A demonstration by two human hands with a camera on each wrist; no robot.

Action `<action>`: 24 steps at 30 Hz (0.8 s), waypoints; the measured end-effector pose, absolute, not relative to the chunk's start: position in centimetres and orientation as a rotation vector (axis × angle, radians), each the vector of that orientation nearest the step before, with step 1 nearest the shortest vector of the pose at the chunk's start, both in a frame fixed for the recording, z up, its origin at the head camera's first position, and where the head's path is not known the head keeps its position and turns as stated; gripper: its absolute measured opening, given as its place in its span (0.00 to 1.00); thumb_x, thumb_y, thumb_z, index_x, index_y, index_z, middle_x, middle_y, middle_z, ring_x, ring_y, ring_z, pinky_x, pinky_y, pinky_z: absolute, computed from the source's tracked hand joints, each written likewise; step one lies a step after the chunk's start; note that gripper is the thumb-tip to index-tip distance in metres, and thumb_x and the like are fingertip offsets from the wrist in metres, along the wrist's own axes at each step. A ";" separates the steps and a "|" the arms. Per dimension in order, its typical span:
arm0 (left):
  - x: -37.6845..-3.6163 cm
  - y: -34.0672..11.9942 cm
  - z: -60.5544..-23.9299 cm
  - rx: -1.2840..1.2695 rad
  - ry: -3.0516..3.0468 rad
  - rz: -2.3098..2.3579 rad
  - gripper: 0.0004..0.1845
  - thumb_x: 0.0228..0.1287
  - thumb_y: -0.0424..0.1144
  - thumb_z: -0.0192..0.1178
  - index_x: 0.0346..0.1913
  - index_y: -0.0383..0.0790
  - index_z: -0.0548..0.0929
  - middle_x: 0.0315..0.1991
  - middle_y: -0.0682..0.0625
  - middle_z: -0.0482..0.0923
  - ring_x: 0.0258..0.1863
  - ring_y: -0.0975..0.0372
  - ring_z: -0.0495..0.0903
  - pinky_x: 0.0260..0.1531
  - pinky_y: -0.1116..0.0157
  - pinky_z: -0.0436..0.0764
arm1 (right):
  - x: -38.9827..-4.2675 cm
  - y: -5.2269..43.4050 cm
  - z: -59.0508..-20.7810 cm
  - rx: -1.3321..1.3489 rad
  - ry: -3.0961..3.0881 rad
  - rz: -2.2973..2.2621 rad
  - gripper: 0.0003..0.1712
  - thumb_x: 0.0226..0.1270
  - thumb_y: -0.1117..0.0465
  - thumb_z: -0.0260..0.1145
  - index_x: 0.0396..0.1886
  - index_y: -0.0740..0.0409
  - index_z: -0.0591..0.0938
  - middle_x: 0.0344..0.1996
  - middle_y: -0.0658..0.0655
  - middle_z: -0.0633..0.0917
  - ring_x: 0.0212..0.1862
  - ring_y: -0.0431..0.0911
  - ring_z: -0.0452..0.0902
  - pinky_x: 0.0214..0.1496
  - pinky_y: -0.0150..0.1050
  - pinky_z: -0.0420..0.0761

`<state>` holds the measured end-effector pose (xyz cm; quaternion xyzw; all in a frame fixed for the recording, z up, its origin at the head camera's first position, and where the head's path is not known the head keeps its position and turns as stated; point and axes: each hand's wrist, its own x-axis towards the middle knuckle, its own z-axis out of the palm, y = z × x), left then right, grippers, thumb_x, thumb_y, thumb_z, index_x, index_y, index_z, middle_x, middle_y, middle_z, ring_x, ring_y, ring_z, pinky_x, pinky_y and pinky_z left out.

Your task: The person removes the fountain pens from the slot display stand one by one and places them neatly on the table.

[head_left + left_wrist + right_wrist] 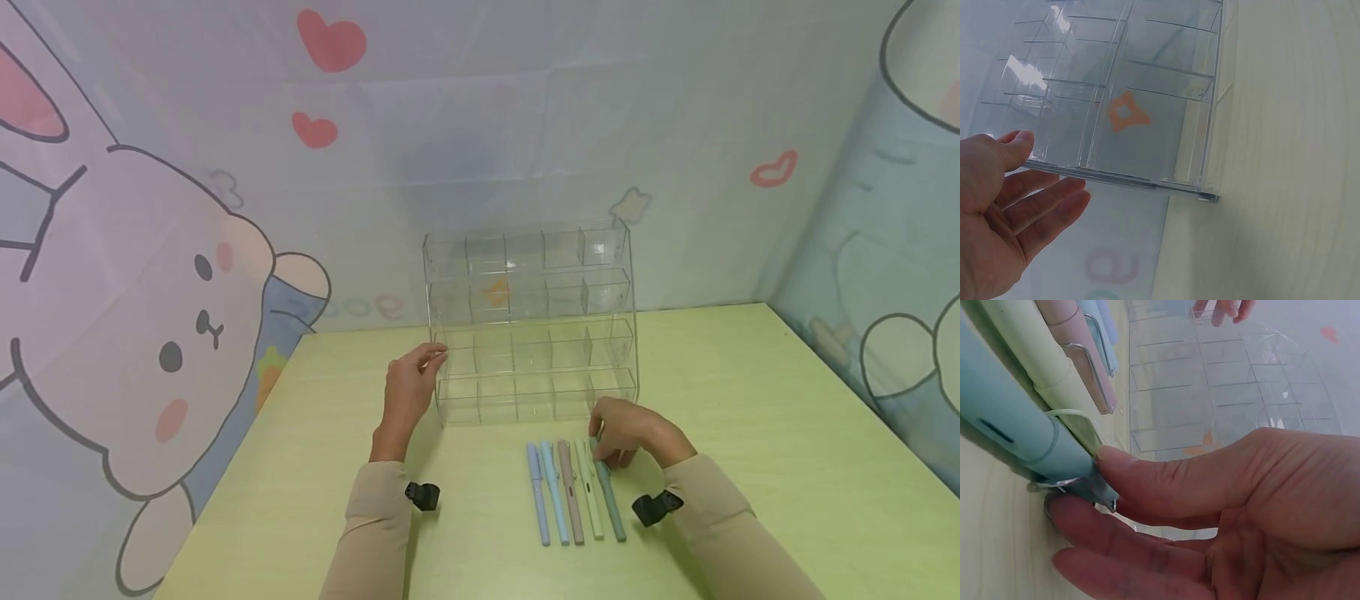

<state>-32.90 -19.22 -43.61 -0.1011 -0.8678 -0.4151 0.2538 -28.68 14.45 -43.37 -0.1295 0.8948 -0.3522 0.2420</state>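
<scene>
A clear plastic display rack (532, 333) with tiers of small compartments stands upright on the table. My left hand (411, 382) holds its left side edge, thumb on one face and fingers behind, as the left wrist view shows. In front of the rack, several capped pens lie side by side: a periwinkle pen (538, 496), a light blue pen (555, 496), a mauve pen (572, 496), a pale green pen (590, 496) and a dark green pen (611, 504). My right hand (626, 429) pinches the clip end of the dark green pen (1010, 406) between thumb and fingers.
The pale yellow table (300, 500) ends at a cloth backdrop (525, 125) printed with a rabbit and hearts, close behind the rack. Another printed cloth (892, 250) hangs along the right side. A small black camera (423, 496) sits on my left wrist, another camera (657, 507) on my right.
</scene>
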 end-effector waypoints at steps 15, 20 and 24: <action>-33.0 -19.2 -43.7 -0.277 -2.361 -1.131 0.08 0.71 0.39 0.63 0.48 0.43 0.88 0.43 0.41 0.87 0.44 0.46 0.87 0.39 0.48 0.83 | -28.2 15.6 -41.2 -0.452 2.529 -0.989 0.08 0.74 0.69 0.60 0.33 0.69 0.80 0.35 0.64 0.83 0.28 0.52 0.85 0.34 0.44 0.84; -33.0 -19.3 -43.6 -0.295 -2.377 -1.097 0.08 0.71 0.38 0.63 0.48 0.44 0.88 0.45 0.39 0.87 0.42 0.47 0.87 0.35 0.50 0.84 | -28.2 15.5 -40.1 -0.448 2.574 -1.042 0.15 0.78 0.66 0.56 0.27 0.65 0.78 0.31 0.63 0.81 0.29 0.52 0.83 0.33 0.43 0.83; -32.5 -19.4 -43.2 -0.294 -2.433 -1.054 0.10 0.73 0.42 0.62 0.51 0.45 0.87 0.49 0.36 0.85 0.41 0.47 0.88 0.27 0.53 0.83 | -28.3 15.4 -39.8 -0.433 2.599 -1.076 0.20 0.79 0.64 0.56 0.22 0.62 0.77 0.25 0.61 0.80 0.29 0.55 0.81 0.32 0.43 0.82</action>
